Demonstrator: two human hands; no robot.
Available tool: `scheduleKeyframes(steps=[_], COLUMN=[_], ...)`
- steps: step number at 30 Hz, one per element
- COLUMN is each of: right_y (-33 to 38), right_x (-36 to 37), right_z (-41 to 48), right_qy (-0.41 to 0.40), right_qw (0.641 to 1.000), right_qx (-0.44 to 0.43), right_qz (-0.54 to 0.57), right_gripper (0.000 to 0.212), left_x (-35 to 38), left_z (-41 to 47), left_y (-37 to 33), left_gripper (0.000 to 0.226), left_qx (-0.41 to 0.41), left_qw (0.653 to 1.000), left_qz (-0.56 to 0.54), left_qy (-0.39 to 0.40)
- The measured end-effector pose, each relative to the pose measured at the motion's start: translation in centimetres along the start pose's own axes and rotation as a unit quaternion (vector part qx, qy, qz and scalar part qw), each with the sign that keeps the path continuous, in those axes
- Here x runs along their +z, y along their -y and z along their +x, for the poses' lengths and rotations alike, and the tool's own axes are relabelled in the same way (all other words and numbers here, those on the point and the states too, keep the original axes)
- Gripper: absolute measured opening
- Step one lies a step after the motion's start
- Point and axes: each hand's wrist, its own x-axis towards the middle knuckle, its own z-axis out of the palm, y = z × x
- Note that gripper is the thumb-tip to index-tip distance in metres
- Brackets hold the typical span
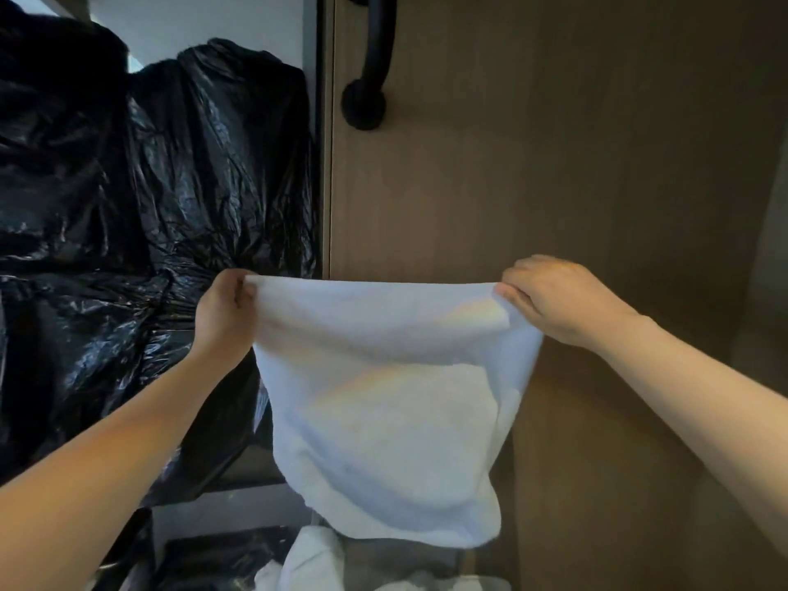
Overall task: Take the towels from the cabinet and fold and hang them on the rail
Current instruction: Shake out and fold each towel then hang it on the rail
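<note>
Before the brown cabinet door [533, 164], with black plastic bags [128, 185] crammed onto the shelves to its left, a white towel [383, 398] hangs spread in the air; no rail is in view. The left hand [226, 309] pinches its upper left corner and the right hand [550, 300] pinches the upper right, so each grip is closed on the top edge alone. Below, more crumpled towels [315, 556] lie just under the hanging hem. The cloth sags unevenly and the right corner is doubled over, so a fold made now would likely come out crooked. A corner held this lightly could also slip, dropping the towel onto the heap below.
</note>
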Motion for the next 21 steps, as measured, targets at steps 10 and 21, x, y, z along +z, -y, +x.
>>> scheduleKeyframes(steps=[10, 21], right_y=[0.6, 0.7], right_x=[0.0, 2.2], right_z=[-0.6, -2.8], right_qy=[0.060, 0.066], right_qw=[0.997, 0.995], right_qx=[0.045, 0.070], right_qz=[0.020, 0.026], right_gripper=[0.026, 0.022], left_x=[0.3, 0.1], left_z=[-1.1, -2.8], left_y=[0.0, 0.1], left_gripper=[0.029, 0.026], left_qx=[-0.011, 0.004], left_qw=[1.000, 1.000], left_qz=[0.005, -0.009], left_qy=[0.013, 0.030])
